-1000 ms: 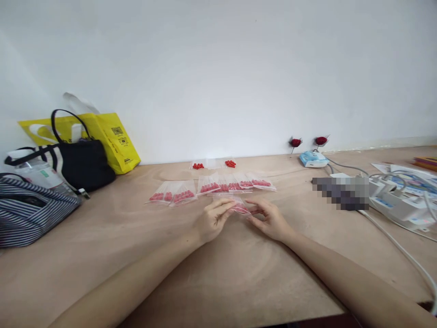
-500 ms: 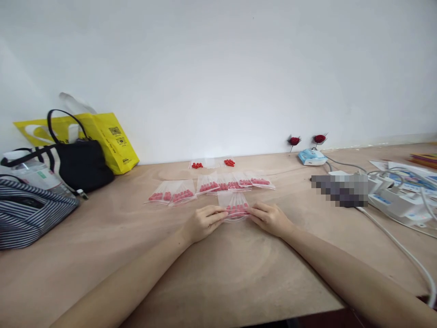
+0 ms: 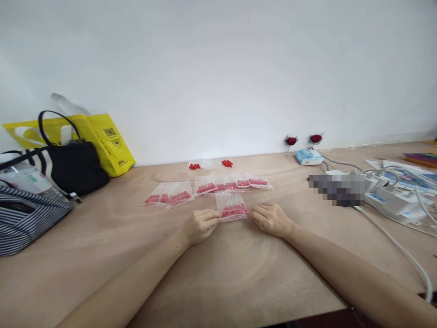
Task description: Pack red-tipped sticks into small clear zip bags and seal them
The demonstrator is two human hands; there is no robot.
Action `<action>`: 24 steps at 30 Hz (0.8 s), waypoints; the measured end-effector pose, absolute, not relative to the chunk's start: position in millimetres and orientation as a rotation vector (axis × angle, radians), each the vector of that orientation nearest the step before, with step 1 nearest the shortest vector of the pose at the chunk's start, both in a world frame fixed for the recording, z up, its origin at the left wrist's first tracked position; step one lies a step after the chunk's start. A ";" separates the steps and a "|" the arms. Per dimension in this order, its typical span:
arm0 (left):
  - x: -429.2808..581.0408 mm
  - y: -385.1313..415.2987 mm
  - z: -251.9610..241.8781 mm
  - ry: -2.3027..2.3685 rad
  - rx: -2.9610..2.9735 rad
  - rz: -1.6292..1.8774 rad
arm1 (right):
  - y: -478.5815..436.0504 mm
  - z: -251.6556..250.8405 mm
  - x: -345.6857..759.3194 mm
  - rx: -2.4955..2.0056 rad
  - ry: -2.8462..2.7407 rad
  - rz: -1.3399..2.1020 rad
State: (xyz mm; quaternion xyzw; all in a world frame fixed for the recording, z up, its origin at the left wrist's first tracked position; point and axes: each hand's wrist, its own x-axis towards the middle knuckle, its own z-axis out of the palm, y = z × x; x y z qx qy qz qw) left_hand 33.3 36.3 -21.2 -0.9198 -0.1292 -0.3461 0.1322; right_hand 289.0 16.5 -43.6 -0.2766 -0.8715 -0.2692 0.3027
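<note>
A small clear zip bag lies flat in front of me, its zip edge toward me. Inside it are several slim pale sticks with red ends. My left hand pinches the near left corner of the bag, fingers pressed together. At the near right corner my right hand does the same with thumb and fingertips. Just beyond lies a row of similar filled bags, some overlapping: one pair to the left, others behind the held bag.
Against the wall are two small heaps of red pieces on clear plastic. A yellow bag, a black bag and a striped pouch stand left. On the right are a tissue pack, a power strip, cables and dark red flowers.
The bag's near edge was bowed and is now flat and straight. My left hand has shifted slightly left along it, to the corner. The view has turned a little.
</note>
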 end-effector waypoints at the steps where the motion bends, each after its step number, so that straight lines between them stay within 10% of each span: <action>1: 33.5 36.6 -20.9 -0.373 -2.679 -1.003 | 16.8 -43.3 288.5 -0.739 -2.312 -0.727; 24: 35.7 35.4 -21.6 -0.408 -2.730 -0.931 | 22.3 -37.0 223.1 -0.619 -2.381 -0.810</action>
